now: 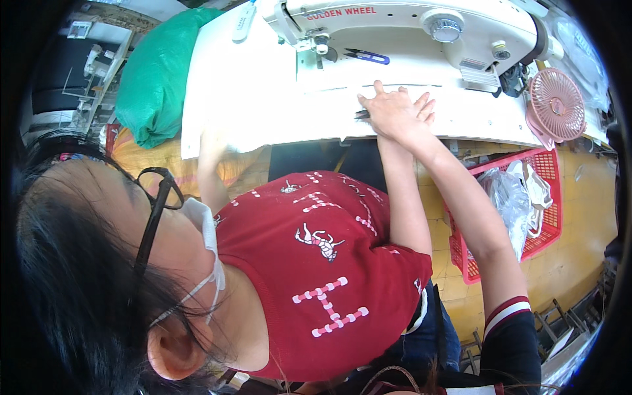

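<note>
My right hand [390, 110] reaches in from the lower right, with its fingers spread. It lies over the front of the white sewing table [243, 99] and overlaps the hand of a person seated beside me. That person's forearm [400, 187] comes up beneath mine; which of the fingertips on the right are theirs I cannot tell. A dark pointed thing [362, 114] pokes out at the left of the hands, the rest hidden. Behind them, purple-handled thread snips [370, 57] lie on the bed of a white sewing machine [395, 21]. My left hand is out of view.
The person in a red printed shirt [316, 263] fills the middle. A green sack [161, 76] stands left of the table. At right are a pink fan [556, 105] and a red basket [552, 217] holding plastic bags [507, 197]. A small white-and-blue tool [244, 23] lies at the table's back.
</note>
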Action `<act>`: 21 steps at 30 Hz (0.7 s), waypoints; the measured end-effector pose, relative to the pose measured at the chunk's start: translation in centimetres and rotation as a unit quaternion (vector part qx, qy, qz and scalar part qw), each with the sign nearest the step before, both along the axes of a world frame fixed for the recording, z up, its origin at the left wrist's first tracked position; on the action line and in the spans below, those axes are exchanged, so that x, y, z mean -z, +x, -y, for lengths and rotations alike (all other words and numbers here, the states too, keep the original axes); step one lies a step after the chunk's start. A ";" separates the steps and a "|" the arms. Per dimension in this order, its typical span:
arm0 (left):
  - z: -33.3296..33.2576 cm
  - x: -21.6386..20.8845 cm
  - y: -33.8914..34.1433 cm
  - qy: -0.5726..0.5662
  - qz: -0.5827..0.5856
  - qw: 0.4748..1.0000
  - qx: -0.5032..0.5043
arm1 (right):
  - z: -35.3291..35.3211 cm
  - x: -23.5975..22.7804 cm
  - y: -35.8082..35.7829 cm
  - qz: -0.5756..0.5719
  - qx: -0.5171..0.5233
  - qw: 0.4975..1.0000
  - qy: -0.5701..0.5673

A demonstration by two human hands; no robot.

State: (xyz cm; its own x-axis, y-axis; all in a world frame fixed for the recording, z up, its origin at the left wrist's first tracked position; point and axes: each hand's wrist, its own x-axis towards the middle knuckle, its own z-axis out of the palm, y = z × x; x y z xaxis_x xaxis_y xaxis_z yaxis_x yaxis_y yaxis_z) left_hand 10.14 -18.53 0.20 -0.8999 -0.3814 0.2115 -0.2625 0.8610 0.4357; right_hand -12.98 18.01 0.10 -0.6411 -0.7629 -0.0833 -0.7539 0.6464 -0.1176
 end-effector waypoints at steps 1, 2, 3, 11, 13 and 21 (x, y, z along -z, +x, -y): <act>0.2 0.2 0.0 0.001 0.003 1.000 -0.001 | 0.8 0.3 0.8 -0.026 0.063 0.998 -0.012; 0.4 0.3 0.0 0.003 0.008 1.000 -0.003 | 1.1 0.5 1.0 -0.025 0.105 0.994 -0.028; 0.6 0.5 0.0 0.004 0.011 1.000 -0.004 | 1.6 0.7 1.3 -0.046 0.093 0.995 -0.003; 1.1 1.7 -0.5 0.009 0.049 0.999 -0.001 | 1.9 -0.5 1.6 0.086 0.148 0.983 0.066; 1.2 2.0 -0.6 0.009 0.059 0.998 -0.001 | 0.9 0.3 2.8 0.050 0.218 0.975 0.012; 2.0 3.1 -0.2 0.018 0.084 0.996 0.013 | 0.4 9.2 2.9 -0.140 0.344 0.928 -0.024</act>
